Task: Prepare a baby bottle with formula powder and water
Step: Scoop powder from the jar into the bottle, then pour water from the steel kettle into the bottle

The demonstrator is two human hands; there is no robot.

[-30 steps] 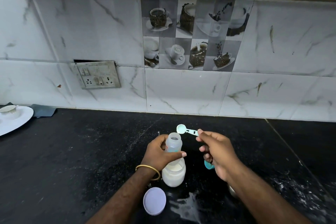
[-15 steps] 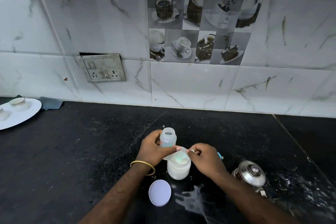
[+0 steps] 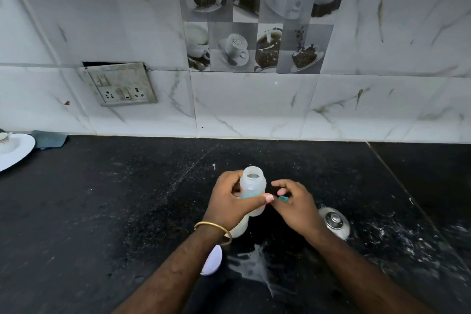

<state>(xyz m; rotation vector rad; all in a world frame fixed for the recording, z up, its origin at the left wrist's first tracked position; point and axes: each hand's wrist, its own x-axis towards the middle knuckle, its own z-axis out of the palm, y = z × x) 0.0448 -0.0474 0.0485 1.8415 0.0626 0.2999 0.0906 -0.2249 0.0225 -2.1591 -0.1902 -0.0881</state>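
Observation:
My left hand [image 3: 229, 202] is wrapped around a translucent baby bottle [image 3: 252, 183], which stands upright with its open mouth facing up. Low behind that hand, a white formula jar [image 3: 239, 230] shows only in part. My right hand [image 3: 294, 208] sits just right of the bottle, its fingertips pinched on a teal scoop [image 3: 283, 198] of which only a small tip shows. The thumb of the left hand nearly touches the right fingertips.
A round white lid [image 3: 212, 260] lies flat under my left forearm. A steel lidded pot [image 3: 334, 222] stands right of my right hand. White spill [image 3: 254, 266] marks the black counter [image 3: 114, 199]. A white plate [image 3: 14, 151] and a grey cloth [image 3: 49, 139] lie far left.
The right hand brought the scoop down from above the bottle to the jar, then drew beside the bottle. The scoop's bowl is now hidden. The left hand kept hold of the bottle.

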